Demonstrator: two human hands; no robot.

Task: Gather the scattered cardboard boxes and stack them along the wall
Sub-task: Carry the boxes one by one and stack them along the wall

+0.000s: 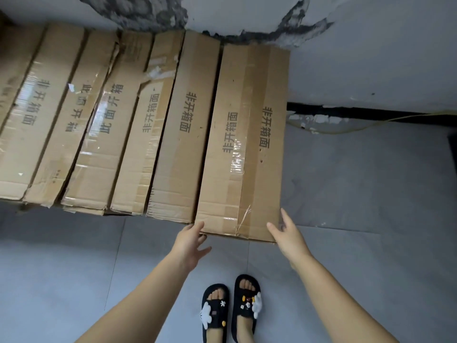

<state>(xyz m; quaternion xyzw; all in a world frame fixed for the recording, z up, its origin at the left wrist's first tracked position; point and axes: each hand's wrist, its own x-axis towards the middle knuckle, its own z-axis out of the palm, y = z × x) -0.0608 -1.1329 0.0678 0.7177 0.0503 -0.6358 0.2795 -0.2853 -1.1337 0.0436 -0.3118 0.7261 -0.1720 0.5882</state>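
Seven or so cardboard boxes stood on edge in a tight row, far ends at the cracked wall, so most of the gathering looked done from here; whether strays lay outside the view, I couldn't say. And the last one, the rightmost box, sat at the open end of the row, its near edge sticking out a little closer to the person than its neighbours' edges. Left hand was at that box's near left corner, fingers loosely spread, fingertips touching the cardboard, gripping nothing. Right hand was at the near right corner, fingers straight and apart, just against the edge. My read: squaring it up was what remained. Room to move looked good, with bare grey floor to the right of the row and in front of the sandalled feet. One hazard: a thin yellow cable trailed along the base of the wall, right of the row
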